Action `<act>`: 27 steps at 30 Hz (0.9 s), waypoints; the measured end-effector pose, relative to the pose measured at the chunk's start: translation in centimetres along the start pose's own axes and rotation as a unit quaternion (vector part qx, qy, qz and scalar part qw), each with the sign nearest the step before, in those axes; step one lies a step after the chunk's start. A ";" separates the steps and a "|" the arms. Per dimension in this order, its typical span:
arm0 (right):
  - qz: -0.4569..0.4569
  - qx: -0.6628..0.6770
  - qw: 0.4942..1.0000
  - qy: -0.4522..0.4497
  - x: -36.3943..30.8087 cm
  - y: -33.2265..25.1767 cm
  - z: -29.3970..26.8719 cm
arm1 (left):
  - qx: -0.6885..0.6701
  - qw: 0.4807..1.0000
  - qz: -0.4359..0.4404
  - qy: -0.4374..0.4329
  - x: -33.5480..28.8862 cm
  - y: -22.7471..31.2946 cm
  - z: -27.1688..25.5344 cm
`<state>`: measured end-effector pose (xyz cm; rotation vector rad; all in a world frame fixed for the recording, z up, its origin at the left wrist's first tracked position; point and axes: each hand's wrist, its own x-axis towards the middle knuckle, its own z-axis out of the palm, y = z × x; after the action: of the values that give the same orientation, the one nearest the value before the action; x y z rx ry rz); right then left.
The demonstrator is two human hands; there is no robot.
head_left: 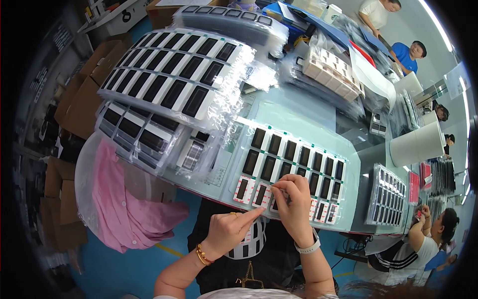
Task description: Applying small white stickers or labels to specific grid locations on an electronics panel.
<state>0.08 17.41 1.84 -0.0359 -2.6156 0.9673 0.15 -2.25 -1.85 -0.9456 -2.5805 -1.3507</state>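
In front of me a clear plastic sheet (351,199) carries rows of small white-framed pieces with dark rectangular windows. Green tabs show along the upper rows. The nearest row has pieces (242,190) bordered in a white-and-red patterned film. My right hand (294,202) is over the middle of that row, thumb and fingertips pinched together; whatever they grip is too small to make out. From the left, my left hand (226,231) stretches its index finger to the lower edge of a patterned piece (261,195), the other fingers curled. Part of the row is hidden behind my right hand.
Stacked sheets of similar pieces (174,74) rise at the left, with bagged ones below. Another sheet (387,197) lies right, near a white roll (417,145). Beige trays (333,74) sit behind. A pink cloth (117,199) hangs at the left edge. A co-worker (433,239) sits right.
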 end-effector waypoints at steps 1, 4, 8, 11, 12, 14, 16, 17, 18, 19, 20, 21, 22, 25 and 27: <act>-0.007 -0.010 1.000 0.001 0.0 0.0 0.0 | 0.000 1.000 0.001 0.000 0.0 0.0 0.1; -0.022 -0.063 0.998 -0.002 0.3 -0.9 -0.4 | -0.004 1.000 0.003 0.011 -0.2 -0.1 0.3; -0.011 -0.146 0.989 0.032 0.8 -1.1 -1.0 | -0.011 1.000 -0.005 0.000 0.2 0.5 -0.2; -0.081 -0.155 0.984 -0.017 0.4 -1.0 -1.4 | -0.017 1.000 -0.013 -0.011 0.2 0.4 -0.4; -0.126 -0.155 0.978 -0.051 0.2 -1.2 -1.5 | -0.027 1.000 -0.011 -0.008 0.2 0.4 -0.3; -0.138 -0.155 0.977 -0.058 -0.4 -1.2 -1.0 | -0.029 0.999 -0.015 0.003 0.2 0.6 -0.4; -0.126 -0.186 0.972 -0.067 -0.7 -1.4 -1.3 | -0.030 0.999 -0.018 0.016 0.3 0.5 -0.7; -0.118 -0.202 0.970 -0.066 -1.1 -1.3 -1.7 | -0.014 0.999 -0.030 0.023 0.3 0.5 -0.9; -0.116 -0.206 0.970 -0.061 -1.7 -1.1 -2.4 | -0.003 0.999 -0.038 0.028 0.5 0.4 -0.9; -0.119 -0.201 0.970 -0.072 -2.3 -1.1 -2.8 | 0.009 0.999 -0.032 0.027 0.3 0.2 -1.1; -0.121 -0.196 0.970 -0.082 -3.0 -1.2 -3.2 | 0.010 0.999 -0.028 0.027 0.1 0.0 -1.3; -0.127 -0.170 0.972 -0.102 -3.9 -1.5 -3.7 | 0.025 0.999 -0.007 0.036 -0.1 -0.2 -1.3; -0.129 -0.143 0.974 -0.119 -4.6 -1.8 -4.3 | 0.036 0.998 0.016 0.045 0.0 -0.4 -1.3; -0.100 -0.116 0.984 -0.093 -7.4 -0.3 -5.4 | 0.036 0.997 0.037 0.056 0.1 -1.2 -1.4; -0.058 -0.131 0.989 -0.043 -8.6 1.5 -6.5 | 0.036 0.997 0.051 0.049 0.5 -1.3 -1.3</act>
<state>10.17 21.39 2.71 0.0934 -2.7727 0.5953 -1.25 -3.54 -1.79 -0.9594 -2.4556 -1.2373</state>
